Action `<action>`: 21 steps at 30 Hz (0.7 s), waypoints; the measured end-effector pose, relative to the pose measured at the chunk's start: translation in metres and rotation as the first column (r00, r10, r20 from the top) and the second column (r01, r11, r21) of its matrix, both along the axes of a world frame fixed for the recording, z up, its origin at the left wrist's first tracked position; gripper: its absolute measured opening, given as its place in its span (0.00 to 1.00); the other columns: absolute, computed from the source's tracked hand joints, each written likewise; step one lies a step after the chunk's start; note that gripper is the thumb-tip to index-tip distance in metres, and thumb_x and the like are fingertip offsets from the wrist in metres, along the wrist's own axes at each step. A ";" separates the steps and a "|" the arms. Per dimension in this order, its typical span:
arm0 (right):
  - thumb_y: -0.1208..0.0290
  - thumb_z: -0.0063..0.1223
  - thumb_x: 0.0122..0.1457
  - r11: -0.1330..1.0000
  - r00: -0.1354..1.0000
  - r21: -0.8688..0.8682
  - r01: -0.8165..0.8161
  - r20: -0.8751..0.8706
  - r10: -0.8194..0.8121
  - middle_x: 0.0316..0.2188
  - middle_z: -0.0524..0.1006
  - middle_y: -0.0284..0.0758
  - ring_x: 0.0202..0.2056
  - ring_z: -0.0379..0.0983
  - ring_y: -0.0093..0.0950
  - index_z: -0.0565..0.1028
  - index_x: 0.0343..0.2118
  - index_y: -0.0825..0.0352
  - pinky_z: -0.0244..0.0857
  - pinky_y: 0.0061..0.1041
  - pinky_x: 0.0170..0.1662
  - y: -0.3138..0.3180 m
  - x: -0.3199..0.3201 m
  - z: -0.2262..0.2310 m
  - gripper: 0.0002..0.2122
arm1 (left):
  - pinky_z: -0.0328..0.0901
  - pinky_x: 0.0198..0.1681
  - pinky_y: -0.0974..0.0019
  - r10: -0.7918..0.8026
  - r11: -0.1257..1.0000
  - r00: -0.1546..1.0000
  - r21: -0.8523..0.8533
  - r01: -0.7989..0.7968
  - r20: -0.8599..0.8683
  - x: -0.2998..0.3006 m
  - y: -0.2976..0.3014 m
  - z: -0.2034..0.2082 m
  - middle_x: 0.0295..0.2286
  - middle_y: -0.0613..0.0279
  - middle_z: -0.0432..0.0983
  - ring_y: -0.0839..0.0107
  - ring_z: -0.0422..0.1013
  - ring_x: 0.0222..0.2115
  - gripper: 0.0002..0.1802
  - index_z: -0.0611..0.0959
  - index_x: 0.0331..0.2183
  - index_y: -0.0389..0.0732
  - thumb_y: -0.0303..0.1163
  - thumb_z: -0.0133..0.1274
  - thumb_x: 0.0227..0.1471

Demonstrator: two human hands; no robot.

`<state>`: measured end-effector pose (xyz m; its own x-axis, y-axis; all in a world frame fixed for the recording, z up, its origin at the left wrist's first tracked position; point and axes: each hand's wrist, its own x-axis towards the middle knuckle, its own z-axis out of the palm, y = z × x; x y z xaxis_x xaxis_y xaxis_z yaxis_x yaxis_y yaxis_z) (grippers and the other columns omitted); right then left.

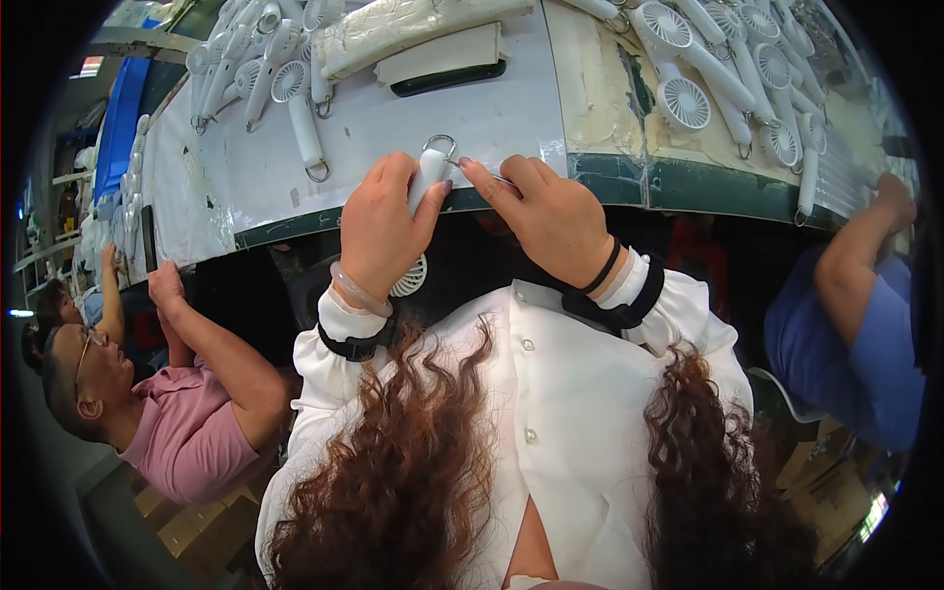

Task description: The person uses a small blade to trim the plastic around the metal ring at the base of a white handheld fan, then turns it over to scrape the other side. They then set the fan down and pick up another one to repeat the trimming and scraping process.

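My left hand (382, 218) is wrapped round the handle of a white handheld fan (430, 169). The handle's end points away from me over the table edge, and its round grille hangs below my wrist. A metal key-ring loop (440, 145) stands on that end. Beside it, my right hand (551, 206) is closed, with its index finger reaching to the loop. A thin grey metal piece shows between the right fingers; most of it is hidden, so its kind is unclear.
The white-covered table (374, 138) has a dark green front edge. Several white fans (295, 98) lie at the back left, more fans (683, 98) at the right. A padded strip (423, 34) and a black oblong thing (447, 81) lie ahead. People sit on both sides.
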<state>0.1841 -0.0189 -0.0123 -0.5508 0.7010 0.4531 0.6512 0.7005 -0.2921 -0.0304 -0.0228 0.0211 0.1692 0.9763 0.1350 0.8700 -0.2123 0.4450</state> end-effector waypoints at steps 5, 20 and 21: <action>0.75 0.51 0.53 0.999 0.998 0.032 0.001 0.058 -0.003 0.33 0.69 0.32 0.32 0.71 0.27 0.70 0.60 0.58 0.69 0.22 0.29 0.000 -0.002 0.002 0.27 | 0.65 0.29 0.56 -0.008 1.000 1.000 0.006 0.008 -0.003 -0.001 0.000 0.000 0.27 0.55 0.72 0.52 0.71 0.26 0.16 0.72 0.33 0.38 0.37 0.60 0.53; 0.75 0.58 0.62 0.692 0.710 -0.640 -0.335 -0.654 -0.261 0.37 0.76 0.31 0.36 0.72 0.16 0.71 0.56 0.69 0.67 0.17 0.41 0.024 0.003 0.009 0.19 | 0.67 0.29 0.66 0.007 1.000 0.955 -0.001 -0.007 0.296 -0.002 -0.007 0.008 0.26 0.57 0.73 0.65 0.70 0.23 0.15 0.78 0.37 0.38 0.38 0.61 0.53; 0.75 0.58 0.62 0.695 0.713 -0.637 -0.334 -0.653 -0.255 0.37 0.76 0.31 0.36 0.72 0.16 0.71 0.56 0.69 0.67 0.17 0.41 0.025 0.000 0.009 0.19 | 0.67 0.29 0.67 0.005 1.000 0.944 -0.013 0.000 0.331 -0.003 -0.007 0.007 0.26 0.58 0.74 0.66 0.70 0.23 0.16 0.78 0.38 0.38 0.37 0.62 0.53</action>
